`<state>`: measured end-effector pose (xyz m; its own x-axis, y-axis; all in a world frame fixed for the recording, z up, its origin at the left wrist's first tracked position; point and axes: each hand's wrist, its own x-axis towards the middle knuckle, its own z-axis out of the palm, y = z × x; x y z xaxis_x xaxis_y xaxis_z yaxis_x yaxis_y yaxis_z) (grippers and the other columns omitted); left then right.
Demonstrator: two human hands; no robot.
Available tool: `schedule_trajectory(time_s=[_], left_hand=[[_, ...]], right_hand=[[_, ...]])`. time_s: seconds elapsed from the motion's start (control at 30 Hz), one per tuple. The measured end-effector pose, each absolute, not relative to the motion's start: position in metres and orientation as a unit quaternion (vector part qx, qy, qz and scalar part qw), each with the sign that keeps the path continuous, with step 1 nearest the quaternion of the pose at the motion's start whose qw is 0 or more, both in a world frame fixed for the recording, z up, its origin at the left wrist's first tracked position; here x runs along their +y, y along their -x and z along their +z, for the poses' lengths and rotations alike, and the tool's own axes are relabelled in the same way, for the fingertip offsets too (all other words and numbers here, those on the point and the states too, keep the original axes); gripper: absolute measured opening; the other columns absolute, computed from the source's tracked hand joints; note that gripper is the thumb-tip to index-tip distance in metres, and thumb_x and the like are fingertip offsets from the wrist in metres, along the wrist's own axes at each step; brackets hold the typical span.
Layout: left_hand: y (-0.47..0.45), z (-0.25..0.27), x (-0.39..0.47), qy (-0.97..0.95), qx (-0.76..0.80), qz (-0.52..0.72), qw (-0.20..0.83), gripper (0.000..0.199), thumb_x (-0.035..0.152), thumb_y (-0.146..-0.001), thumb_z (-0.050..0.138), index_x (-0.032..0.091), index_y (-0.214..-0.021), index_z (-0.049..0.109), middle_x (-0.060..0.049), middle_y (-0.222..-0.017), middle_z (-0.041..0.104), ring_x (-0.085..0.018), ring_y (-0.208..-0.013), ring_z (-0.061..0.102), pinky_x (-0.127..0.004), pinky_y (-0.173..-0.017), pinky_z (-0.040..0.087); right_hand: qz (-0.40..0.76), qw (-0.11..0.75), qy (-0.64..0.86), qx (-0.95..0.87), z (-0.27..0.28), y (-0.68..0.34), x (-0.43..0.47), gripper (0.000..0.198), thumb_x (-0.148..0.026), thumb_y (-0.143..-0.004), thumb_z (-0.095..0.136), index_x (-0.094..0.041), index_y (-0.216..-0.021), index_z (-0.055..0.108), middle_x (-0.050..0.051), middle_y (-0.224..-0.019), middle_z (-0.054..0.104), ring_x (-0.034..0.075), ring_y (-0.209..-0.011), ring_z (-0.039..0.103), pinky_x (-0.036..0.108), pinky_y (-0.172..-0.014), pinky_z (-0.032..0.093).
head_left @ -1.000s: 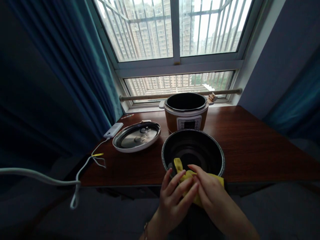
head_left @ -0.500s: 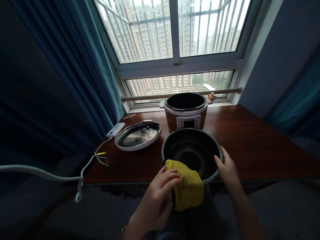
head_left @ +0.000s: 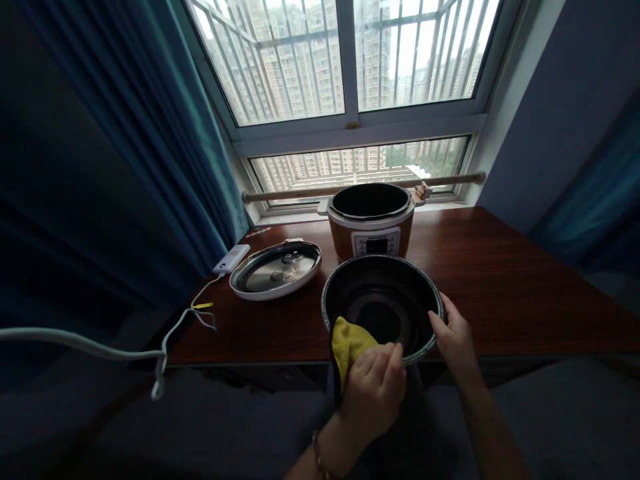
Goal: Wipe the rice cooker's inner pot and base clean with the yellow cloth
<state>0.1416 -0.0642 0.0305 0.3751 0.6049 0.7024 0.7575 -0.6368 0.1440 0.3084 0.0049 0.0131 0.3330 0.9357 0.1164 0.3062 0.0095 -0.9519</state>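
Note:
A black inner pot (head_left: 360,293) with a speckled rim is tilted toward me at the table's front edge. My right hand (head_left: 454,335) grips its right rim, thumb inside and fingers around the outside. My left hand (head_left: 376,387) is closed on a yellow cloth (head_left: 349,343) with a dark edge, at the pot's near rim; part of the cloth is hidden under the fingers. Behind the pot stands the brown and white electric cooker (head_left: 345,239), lidless, its dark opening facing up. The round cooker lid (head_left: 277,270) lies underside up to the left.
On the left of the wooden table (head_left: 500,287) is a white power strip (head_left: 231,259), its cable (head_left: 100,341) hanging past the edge. A window with a rail (head_left: 300,195) is behind the table. Blue curtains (head_left: 165,133) hang at the left.
My left hand has moved right along the pot's near rim and closed over the yellow cloth, which now shows less. My right hand keeps its hold on the pot.

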Motion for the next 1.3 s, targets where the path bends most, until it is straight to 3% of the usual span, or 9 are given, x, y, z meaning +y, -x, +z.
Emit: schedule_trajectory(time_s=[0.07, 0.2, 0.37, 0.47, 0.6, 0.8, 1.03, 1.3], left_hand=[[-0.124, 0.032, -0.06, 0.807, -0.427, -0.395, 0.102, 0.025, 0.011, -0.087, 0.038, 0.01, -0.106, 0.056, -0.012, -0.1, 0.064, -0.019, -0.099, 0.057, -0.032, -0.088, 0.045], [-0.094, 0.033, -0.053, 0.8, -0.456, -0.387, 0.051, 0.018, 0.017, -0.085, 0.042, 0.017, -0.088, 0.06, -0.007, -0.093, 0.064, -0.022, -0.104, 0.053, -0.04, -0.096, 0.037], [-0.061, 0.036, -0.03, 0.817, -0.439, -0.371, -0.044, 0.024, 0.02, -0.087, 0.038, 0.02, -0.076, 0.06, -0.003, -0.085, 0.064, -0.02, -0.105, 0.052, -0.048, -0.108, 0.018], [-0.044, 0.041, -0.006, 0.824, -0.422, -0.364, -0.104, 0.03, 0.021, -0.088, 0.035, 0.02, -0.07, 0.059, -0.003, -0.081, 0.064, -0.019, -0.105, 0.052, -0.048, -0.11, 0.014], [-0.03, 0.047, 0.032, 0.817, -0.389, -0.379, -0.195, 0.032, 0.026, -0.087, 0.042, 0.019, -0.061, 0.059, -0.003, -0.072, 0.062, -0.02, -0.094, 0.055, -0.045, -0.108, 0.021], [-0.029, 0.058, 0.093, 0.795, -0.357, -0.381, -0.309, 0.041, 0.034, -0.087, 0.043, 0.017, -0.053, 0.058, -0.006, -0.067, 0.061, -0.02, -0.083, 0.057, -0.037, -0.09, 0.041], [-0.059, 0.073, 0.149, 0.831, -0.295, -0.262, -0.391, 0.032, 0.039, -0.077, 0.06, 0.015, -0.058, 0.067, -0.006, -0.071, 0.067, -0.018, -0.077, 0.059, -0.028, -0.077, 0.045], [-0.061, 0.062, 0.161, 0.772, -0.332, -0.293, -0.456, 0.041, 0.045, -0.084, 0.049, 0.011, -0.078, 0.072, -0.01, -0.094, 0.069, -0.022, -0.097, 0.06, -0.029, -0.088, 0.042]], right_hand=[[0.309, 0.509, 0.634, -0.494, 0.016, -0.309, 0.003, 0.054, -0.038, -0.076, 0.047, -0.014, -0.124, 0.051, 0.011, -0.112, 0.062, 0.026, -0.104, 0.057, 0.038, -0.092, 0.041], [0.305, 0.494, 0.645, -0.497, 0.022, -0.309, 0.001, 0.054, -0.038, -0.076, 0.046, -0.014, -0.124, 0.051, 0.01, -0.111, 0.063, 0.026, -0.103, 0.056, 0.037, -0.091, 0.041], [0.299, 0.48, 0.645, -0.514, 0.023, -0.311, 0.001, 0.056, -0.037, -0.076, 0.044, -0.013, -0.126, 0.049, 0.011, -0.112, 0.062, 0.026, -0.105, 0.056, 0.034, -0.091, 0.041], [0.295, 0.47, 0.643, -0.528, 0.024, -0.312, 0.001, 0.057, -0.036, -0.076, 0.043, -0.012, -0.127, 0.048, 0.01, -0.112, 0.063, 0.025, -0.105, 0.057, 0.033, -0.09, 0.042], [0.297, 0.448, 0.643, -0.545, 0.028, -0.313, 0.001, 0.056, -0.034, -0.076, 0.041, -0.013, -0.128, 0.047, 0.009, -0.106, 0.065, 0.024, -0.097, 0.06, 0.032, -0.085, 0.044], [0.301, 0.43, 0.625, -0.577, 0.028, -0.322, 0.005, 0.054, -0.033, -0.077, 0.04, -0.013, -0.126, 0.048, 0.008, -0.106, 0.064, 0.023, -0.096, 0.06, 0.031, -0.084, 0.044], [0.34, 0.456, 0.595, -0.568, 0.019, -0.327, 0.011, 0.057, -0.034, -0.077, 0.043, -0.011, -0.129, 0.046, 0.011, -0.117, 0.06, 0.023, -0.108, 0.055, 0.032, -0.093, 0.04], [0.348, 0.51, 0.61, -0.497, 0.013, -0.317, 0.01, 0.052, -0.03, -0.074, 0.046, -0.014, -0.123, 0.051, 0.009, -0.112, 0.061, 0.024, -0.108, 0.054, 0.036, -0.096, 0.039]])
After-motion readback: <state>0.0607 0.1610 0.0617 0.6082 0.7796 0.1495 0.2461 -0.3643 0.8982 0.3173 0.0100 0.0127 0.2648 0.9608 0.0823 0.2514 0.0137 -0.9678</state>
